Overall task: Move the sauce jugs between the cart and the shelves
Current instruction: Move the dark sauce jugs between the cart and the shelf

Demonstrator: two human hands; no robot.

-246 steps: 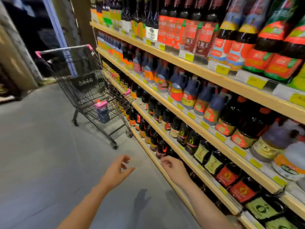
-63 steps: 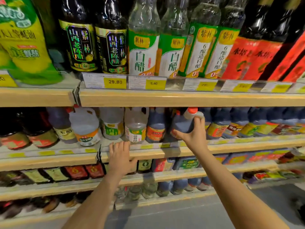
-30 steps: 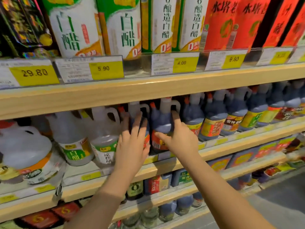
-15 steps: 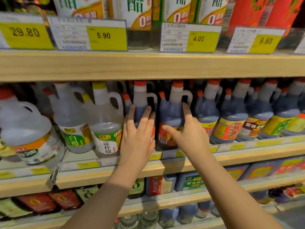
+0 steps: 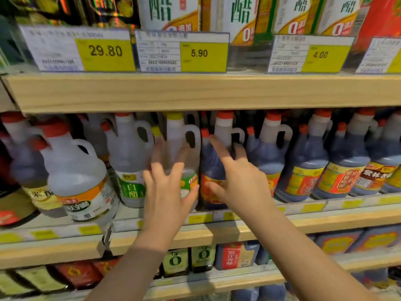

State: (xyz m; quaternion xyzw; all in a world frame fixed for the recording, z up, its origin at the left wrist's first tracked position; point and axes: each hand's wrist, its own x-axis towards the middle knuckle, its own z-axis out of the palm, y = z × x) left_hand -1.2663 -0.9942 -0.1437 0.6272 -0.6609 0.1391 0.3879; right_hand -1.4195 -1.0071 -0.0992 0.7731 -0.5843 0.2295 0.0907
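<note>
Head view: two bare hands reach toward a wooden store shelf (image 5: 195,235) crowded with handled jugs. The left hand (image 5: 167,192), fingers spread and straight, lies against a clear vinegar jug with a yellow cap (image 5: 180,144) – the right hand (image 5: 236,181), fingers also loose, touches the dark sauce jug with a red cap (image 5: 213,170) just beside it, both jugs standing upright on the shelf

The wooden shelf (image 5: 325,218) carries a row of handled jugs: clear jugs (image 5: 130,161) toward nine o'clock, dark sauce jugs (image 5: 308,168) toward three.
</note>
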